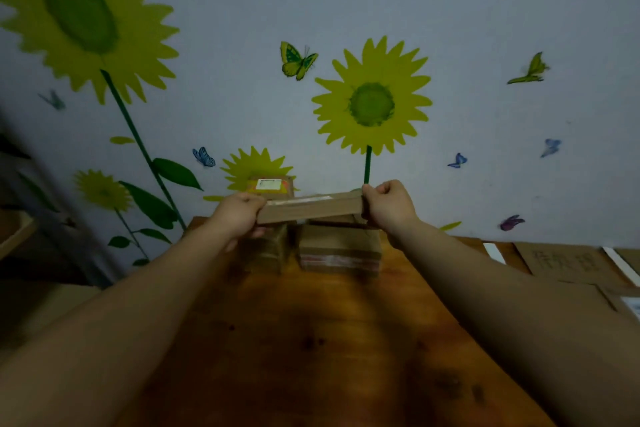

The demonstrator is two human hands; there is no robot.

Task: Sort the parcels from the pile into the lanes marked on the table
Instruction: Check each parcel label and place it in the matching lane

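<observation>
Brown cardboard is sitting at the middle of the view: a flat parcel is being held in the air, its right end tilting a little higher than its left, with a strip of clear tape running along its top edge. The left hand is gripping the parcel's left end with its fingers curled round it, and the right hand is gripping the right end the same way. The parcel is hovering just above the pile, which is standing at the far edge of the wooden table against the wall; whether its underside is touching the pile I cannot tell. A labelled parcel is showing behind the left hand, at the back of the pile. A broad stretch of wood grain is showing between the two forearms, running from the pile to the near edge. At the right, a cardboard sheet with handwriting too blurred to read is lying flat between white strips on the table. Sunflower stickers are covering the wall
</observation>
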